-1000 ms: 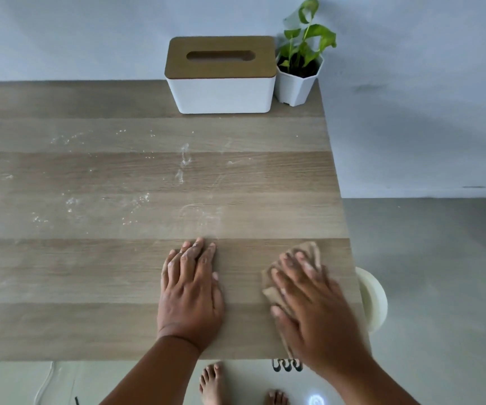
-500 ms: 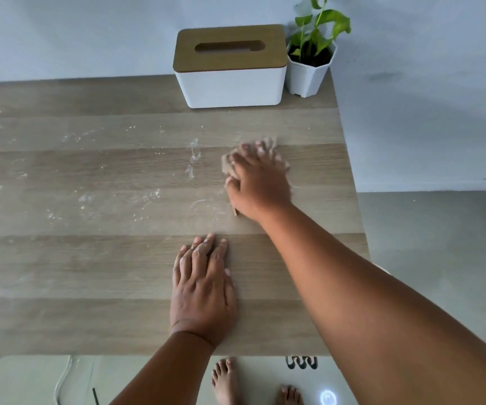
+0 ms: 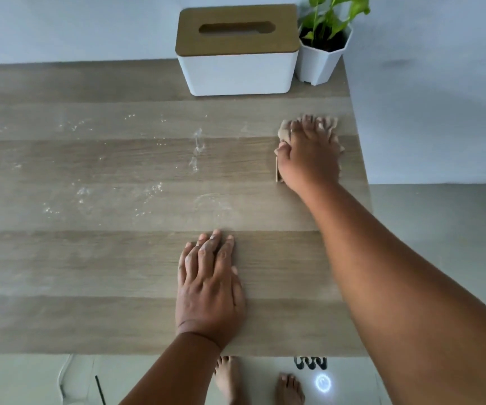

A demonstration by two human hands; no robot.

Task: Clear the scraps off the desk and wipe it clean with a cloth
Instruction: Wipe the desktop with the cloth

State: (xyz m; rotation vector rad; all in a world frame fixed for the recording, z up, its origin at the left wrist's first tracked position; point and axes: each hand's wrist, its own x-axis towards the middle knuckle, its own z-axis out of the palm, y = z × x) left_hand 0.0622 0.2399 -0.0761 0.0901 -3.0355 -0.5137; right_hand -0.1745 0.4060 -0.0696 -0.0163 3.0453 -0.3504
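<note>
My right hand [image 3: 310,154] presses a beige cloth [image 3: 283,133] flat on the wooden desk [image 3: 119,273], near the desk's right edge and in front of the tissue box; most of the cloth is hidden under the hand. My left hand [image 3: 209,285] rests flat on the desk near the front edge, fingers straight, holding nothing. White dusty smears and small specks [image 3: 196,150] lie across the middle and left of the desk.
A white tissue box with a wooden lid [image 3: 237,51] stands at the back, with a small potted plant in a white pot [image 3: 325,51] to its right. The desk's right edge drops to the floor. My bare feet [image 3: 230,378] show below the front edge.
My right hand slid the cloth from the front right of the desk up to the middle, then rightward to the right edge. The left hand stayed in place.
</note>
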